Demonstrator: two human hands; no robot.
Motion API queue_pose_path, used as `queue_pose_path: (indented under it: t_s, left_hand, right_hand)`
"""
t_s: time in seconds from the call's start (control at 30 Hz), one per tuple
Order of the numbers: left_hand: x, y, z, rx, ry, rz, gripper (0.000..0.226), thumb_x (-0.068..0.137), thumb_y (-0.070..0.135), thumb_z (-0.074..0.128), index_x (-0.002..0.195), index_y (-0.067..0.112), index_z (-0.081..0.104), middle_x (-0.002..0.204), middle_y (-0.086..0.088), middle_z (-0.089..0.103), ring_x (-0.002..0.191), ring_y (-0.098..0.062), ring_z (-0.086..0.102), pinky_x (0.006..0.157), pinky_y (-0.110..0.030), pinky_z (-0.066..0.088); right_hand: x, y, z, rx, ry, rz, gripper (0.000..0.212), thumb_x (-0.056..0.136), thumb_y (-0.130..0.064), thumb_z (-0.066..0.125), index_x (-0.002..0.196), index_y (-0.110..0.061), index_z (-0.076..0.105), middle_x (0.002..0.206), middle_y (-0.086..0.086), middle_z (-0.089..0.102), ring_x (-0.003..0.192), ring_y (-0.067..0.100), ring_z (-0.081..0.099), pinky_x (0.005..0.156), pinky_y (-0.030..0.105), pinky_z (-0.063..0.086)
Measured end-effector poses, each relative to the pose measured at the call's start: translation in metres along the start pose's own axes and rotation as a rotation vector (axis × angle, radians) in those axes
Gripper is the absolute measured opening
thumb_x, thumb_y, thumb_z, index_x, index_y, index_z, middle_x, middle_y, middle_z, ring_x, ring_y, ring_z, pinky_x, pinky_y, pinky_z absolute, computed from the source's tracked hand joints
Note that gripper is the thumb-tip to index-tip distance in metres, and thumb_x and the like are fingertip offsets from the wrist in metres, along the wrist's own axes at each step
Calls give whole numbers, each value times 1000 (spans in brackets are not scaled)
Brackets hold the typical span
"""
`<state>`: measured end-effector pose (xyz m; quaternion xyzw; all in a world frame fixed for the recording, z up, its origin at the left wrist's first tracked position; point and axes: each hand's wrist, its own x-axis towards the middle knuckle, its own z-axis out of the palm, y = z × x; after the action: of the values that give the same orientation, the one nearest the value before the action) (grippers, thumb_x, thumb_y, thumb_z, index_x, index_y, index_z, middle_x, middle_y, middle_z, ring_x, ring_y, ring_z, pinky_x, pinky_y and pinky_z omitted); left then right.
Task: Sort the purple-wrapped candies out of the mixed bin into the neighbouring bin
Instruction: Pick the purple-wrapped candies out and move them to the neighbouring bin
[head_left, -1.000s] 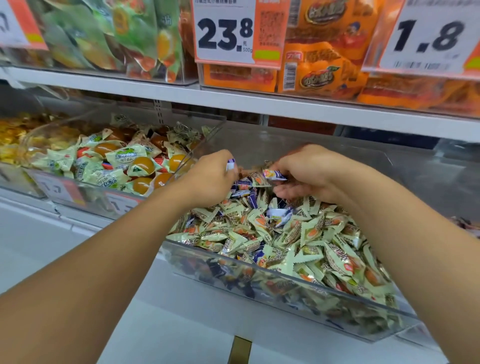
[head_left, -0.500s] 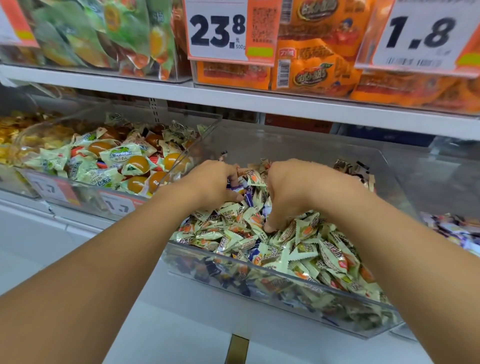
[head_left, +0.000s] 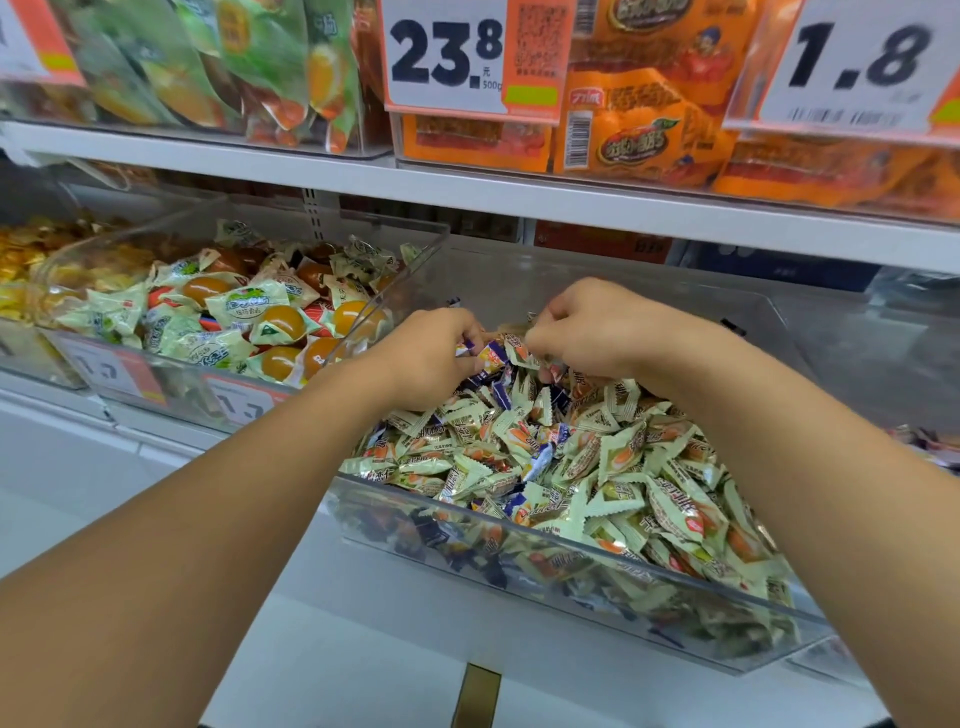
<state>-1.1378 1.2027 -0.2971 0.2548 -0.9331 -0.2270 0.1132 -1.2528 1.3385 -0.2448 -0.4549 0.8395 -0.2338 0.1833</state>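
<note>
The clear mixed bin (head_left: 519, 525) is heaped with pale green candies (head_left: 613, 462) and scattered purple-wrapped candies (head_left: 537, 460). My left hand (head_left: 431, 356) is curled at the back left of the heap and grips purple candies, whose wrapper ends (head_left: 466, 347) poke out by the fingers. My right hand (head_left: 597, 327) is just to its right, fingers curled down, pinching a candy (head_left: 511, 345) at the top of the pile; I cannot tell its wrapper colour. Another purple candy (head_left: 492, 357) lies between the two hands.
A clear bin (head_left: 410, 280) of green-wrapped orange sweets stands to the left. At the far right edge a neighbouring bin (head_left: 935, 441) is barely visible. The shelf (head_left: 519, 195) above carries orange packs and price tags.
Both hands dipped into the heap half a second ago. They have now lifted slightly and drawn close together at the back of the pile.
</note>
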Motion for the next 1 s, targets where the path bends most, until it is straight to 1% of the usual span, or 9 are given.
queue_pose_path:
  t_s: [0.07, 0.2, 0.3, 0.4, 0.57, 0.73, 0.87, 0.93, 1.0]
  left_hand:
    - [0, 1, -1, 10, -21, -14, 14, 101, 24, 55, 113, 18, 57, 97, 0, 54, 68, -7, 51, 53, -22, 34]
    - [-1, 8, -6, -25, -10, -48, 18, 103, 20, 44, 105, 11, 59, 74, 4, 51, 59, -12, 46, 49, -26, 31]
    - [-2, 10, -11, -30, 93, -87, 33, 106, 29, 39, 85, 10, 57, 68, -2, 51, 61, -21, 47, 51, -31, 32]
    - [-5, 12, -15, -26, 146, -101, 50, 105, 46, 38, 67, 13, 43, 61, -4, 44, 57, -22, 41, 54, -34, 30]
    - [-10, 17, -13, -47, 144, -126, 55, 97, 57, 49, 65, 12, 43, 57, -4, 43, 53, -22, 40, 55, -33, 31]
    - [-4, 10, -10, -81, 59, -81, 19, 92, 30, 69, 85, 15, 60, 85, -1, 65, 64, -19, 61, 46, -22, 39]
    - [-5, 11, -3, 133, 15, -57, 32, 92, 35, 68, 121, 24, 65, 126, -7, 62, 104, -26, 62, 75, -27, 43]
    - [-3, 9, 3, 220, 18, -56, 38, 89, 42, 70, 123, 25, 67, 111, -10, 65, 93, -28, 62, 77, -30, 43]
    - [-2, 9, 7, 207, 51, -55, 21, 88, 42, 72, 100, 25, 73, 90, -4, 62, 71, -22, 57, 71, -31, 45]
  right_hand:
    - [3, 1, 3, 31, -28, 28, 29, 95, -27, 56, 91, -5, 74, 66, 0, 70, 52, 18, 44, 52, 26, 38]
    - [7, 1, 11, -73, -33, -35, 44, 88, -38, 70, 62, -10, 50, 53, 0, 40, 53, 19, 36, 58, 32, 33]
    - [8, -2, 28, -318, -9, -79, 47, 73, -55, 81, 77, -12, 60, 67, -2, 58, 64, 18, 58, 63, 32, 51]
    - [11, -4, 37, -467, 66, -105, 31, 78, -41, 79, 89, -16, 65, 80, 2, 65, 73, 24, 64, 71, 37, 58]
    - [9, -4, 2, -33, 27, 54, 24, 92, -31, 57, 78, -12, 60, 67, 5, 46, 58, 21, 40, 58, 29, 35]
    - [5, 6, 0, 596, -38, 207, 20, 89, -13, 56, 70, -11, 48, 67, 6, 48, 50, 13, 31, 40, 22, 28]
    - [-1, 7, -6, 752, -127, 254, 11, 87, -10, 49, 79, -13, 43, 99, 18, 75, 48, 10, 36, 32, 15, 27]
    - [-4, 7, -5, 730, -123, 262, 7, 85, -10, 51, 80, -12, 46, 102, 19, 75, 46, 9, 39, 32, 14, 26]
    - [-6, 5, -1, 569, -94, 218, 6, 84, -14, 56, 81, -9, 54, 81, 10, 76, 47, 12, 40, 35, 17, 27]
